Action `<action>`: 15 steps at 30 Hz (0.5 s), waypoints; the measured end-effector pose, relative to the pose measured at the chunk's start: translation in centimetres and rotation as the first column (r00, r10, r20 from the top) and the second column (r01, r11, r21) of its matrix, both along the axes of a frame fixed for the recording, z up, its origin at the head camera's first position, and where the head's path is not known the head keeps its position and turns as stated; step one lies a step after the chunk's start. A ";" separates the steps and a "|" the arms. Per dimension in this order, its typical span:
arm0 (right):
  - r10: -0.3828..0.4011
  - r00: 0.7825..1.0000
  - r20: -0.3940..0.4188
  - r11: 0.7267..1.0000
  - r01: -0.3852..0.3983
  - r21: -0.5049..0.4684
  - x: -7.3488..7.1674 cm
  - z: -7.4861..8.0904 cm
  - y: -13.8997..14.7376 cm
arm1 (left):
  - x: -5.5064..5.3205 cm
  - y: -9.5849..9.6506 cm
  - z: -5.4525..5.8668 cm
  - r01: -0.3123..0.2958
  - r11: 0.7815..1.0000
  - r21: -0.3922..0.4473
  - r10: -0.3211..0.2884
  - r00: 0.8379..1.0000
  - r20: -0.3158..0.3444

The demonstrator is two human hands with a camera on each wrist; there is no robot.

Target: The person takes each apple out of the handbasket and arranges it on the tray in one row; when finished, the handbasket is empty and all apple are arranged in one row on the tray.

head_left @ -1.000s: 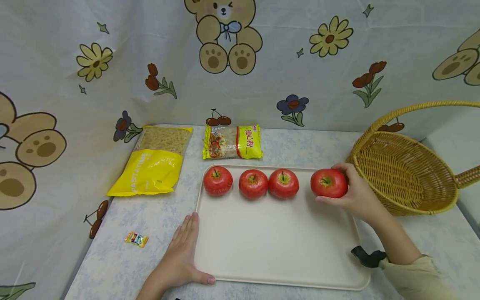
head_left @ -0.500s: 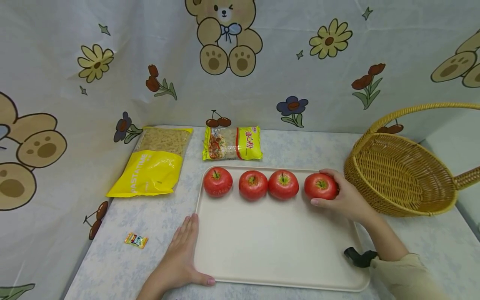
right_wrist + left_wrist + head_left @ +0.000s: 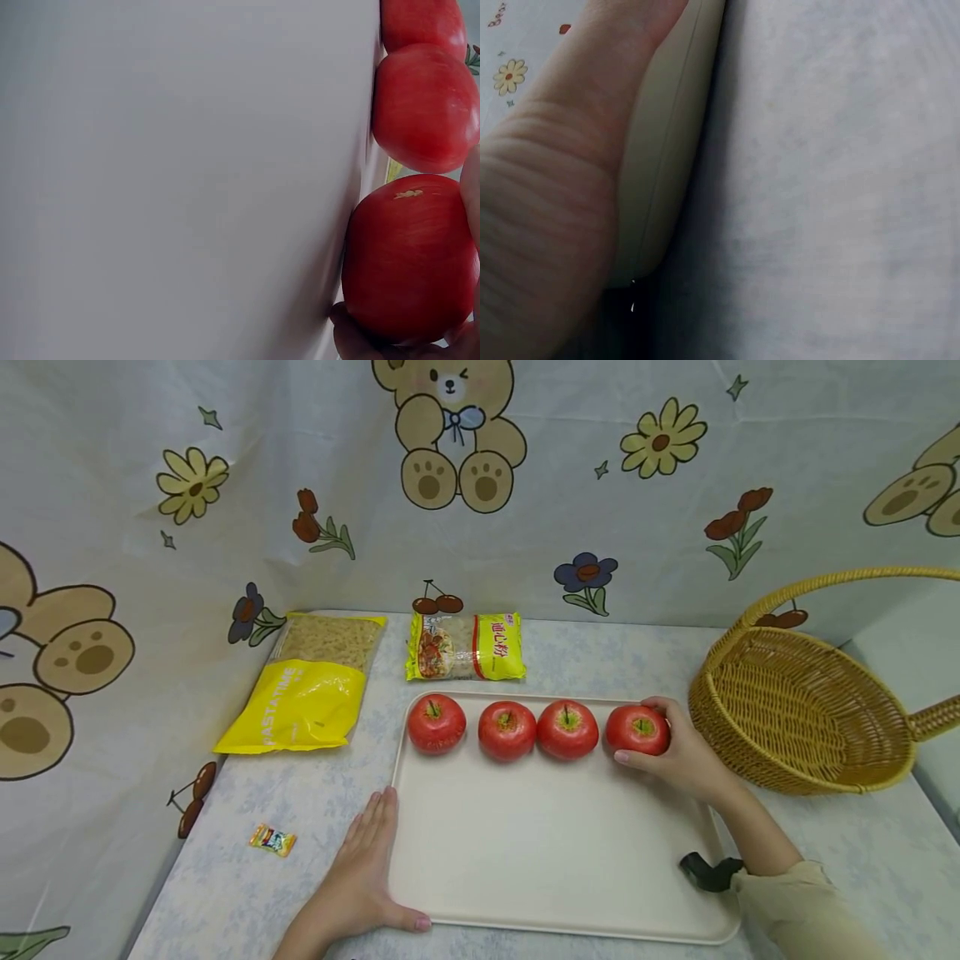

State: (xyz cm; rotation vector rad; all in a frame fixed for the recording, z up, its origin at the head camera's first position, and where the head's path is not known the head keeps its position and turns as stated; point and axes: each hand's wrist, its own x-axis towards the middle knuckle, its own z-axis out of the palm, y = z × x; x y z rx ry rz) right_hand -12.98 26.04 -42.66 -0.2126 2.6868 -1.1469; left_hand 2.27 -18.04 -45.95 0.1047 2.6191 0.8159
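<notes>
A row of red apples lines the far edge of a cream rectangular tray (image 3: 555,852). The rightmost apple (image 3: 637,730) is held by my right hand (image 3: 686,760), thumb on its near side and fingers on its far side. Just left of it sit two apples side by side, a middle apple (image 3: 567,729) and another apple (image 3: 507,730); the leftmost apple (image 3: 437,723) stands a little apart in the corner. In the right wrist view the held apple (image 3: 411,259) is close over the tray surface. My left hand (image 3: 367,868) rests along the tray's left edge, fingers straight, thumb at the near edge.
A wicker basket (image 3: 795,710) with a tall handle stands right of the tray. Behind the tray lies a small pasta packet (image 3: 465,647), and to its left a larger yellow pasta bag (image 3: 307,693). A small wrapped candy (image 3: 272,840) lies left of my left hand.
My right hand has moved left with the rightmost apple, bringing it nearer to the neighbouring apple in the row. The left hand and the tray have stayed in place.
</notes>
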 end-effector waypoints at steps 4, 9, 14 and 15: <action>-0.002 1.000 0.019 1.000 0.002 0.008 -0.1 0.1 0.1 | 0.0 0.0 0.0 0.005 1.000 -0.009 -0.005 1.000 0.002; 0.021 0.999 0.025 1.000 -0.021 0.014 -0.1 0.1 0.3 | 0.0 0.0 0.0 0.007 1.000 -0.009 -0.007 1.000 0.002; 0.038 0.999 0.034 0.999 -0.039 0.012 0.0 0.0 0.5 | 0.0 -0.1 0.1 0.003 1.000 0.002 -0.003 1.000 -0.002; 0.038 0.999 0.037 0.999 -0.038 0.013 0.0 0.0 0.5 | -0.1 -0.1 0.1 0.007 1.000 0.000 -0.007 1.000 -0.003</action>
